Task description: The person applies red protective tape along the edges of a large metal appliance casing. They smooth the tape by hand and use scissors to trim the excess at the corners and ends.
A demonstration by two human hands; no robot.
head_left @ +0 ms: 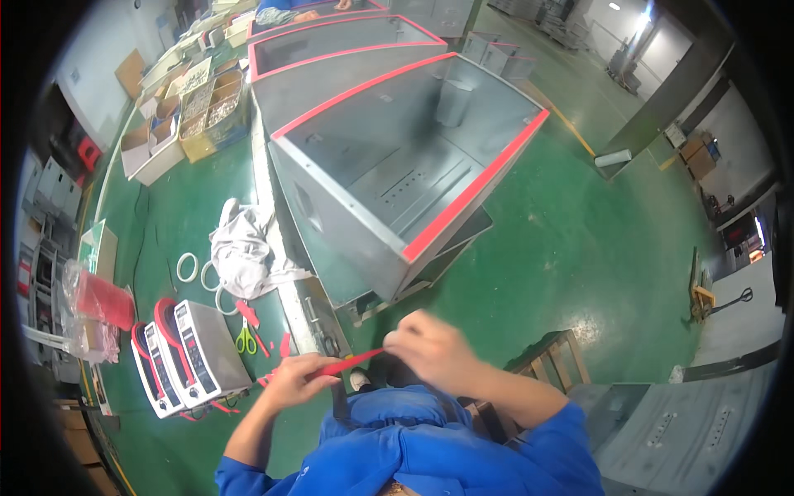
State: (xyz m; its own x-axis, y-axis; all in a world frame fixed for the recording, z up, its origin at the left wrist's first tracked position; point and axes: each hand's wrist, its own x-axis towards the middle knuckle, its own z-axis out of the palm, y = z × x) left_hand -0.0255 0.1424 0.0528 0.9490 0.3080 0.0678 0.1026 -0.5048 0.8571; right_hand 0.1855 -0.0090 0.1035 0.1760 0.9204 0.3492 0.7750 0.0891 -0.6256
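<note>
A short red strip of tape [357, 361] is stretched between my hands, in front of my body. One end is pinched by my left hand [296, 382], thumb on top. The other end runs to the fingers of my right hand [434, 351], which are bent together and slightly blurred. Just beyond my hands stands a grey, open-topped metal cabinet [347, 219]. Red strip [480, 194] lines some of its rim, while the near left edge [331, 192] shows bare metal.
Left of my hands are white tape dispensers [207, 351] with red rolls, green-handled scissors [246, 339] and a white cloth [244, 252]. More cabinets [331, 70] stand beyond, with another person's hand [306, 16]. Parts boxes [215, 124] sit at far left, a wooden pallet [550, 360] at right.
</note>
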